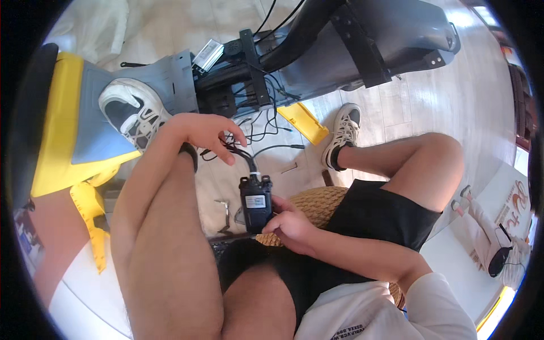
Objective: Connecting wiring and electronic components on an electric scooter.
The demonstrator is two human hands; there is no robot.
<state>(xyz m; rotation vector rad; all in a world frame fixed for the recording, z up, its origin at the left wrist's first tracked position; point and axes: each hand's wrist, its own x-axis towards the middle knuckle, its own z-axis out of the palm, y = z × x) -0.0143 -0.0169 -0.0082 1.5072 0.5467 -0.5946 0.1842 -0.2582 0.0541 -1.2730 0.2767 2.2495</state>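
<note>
My right hand (289, 226) holds a black rectangular electronic box (254, 207) upright, with mounting tabs and a pale label on its face. A sleeved bundle of black cables (252, 164) rises from its top and spreads over the floor. My left hand (218, 136) hangs just above these wires, fingers curved and apart; I cannot see anything held in it. Beyond, a grey and black scooter body (300, 79) lies with exposed brackets, loose wiring and a small silver module (208, 55) on it. My left shoe (133, 113) rests on a grey, yellow-edged panel (99, 156).
I sit on a woven seat (326, 204). A loose yellow piece (303, 122) lies beside my right shoe (343, 130). Small metal tools (225, 212) are on the floor (391, 113) between my legs. A white printed board (498, 192) stands at the right, yellow parts (90, 215) at the left.
</note>
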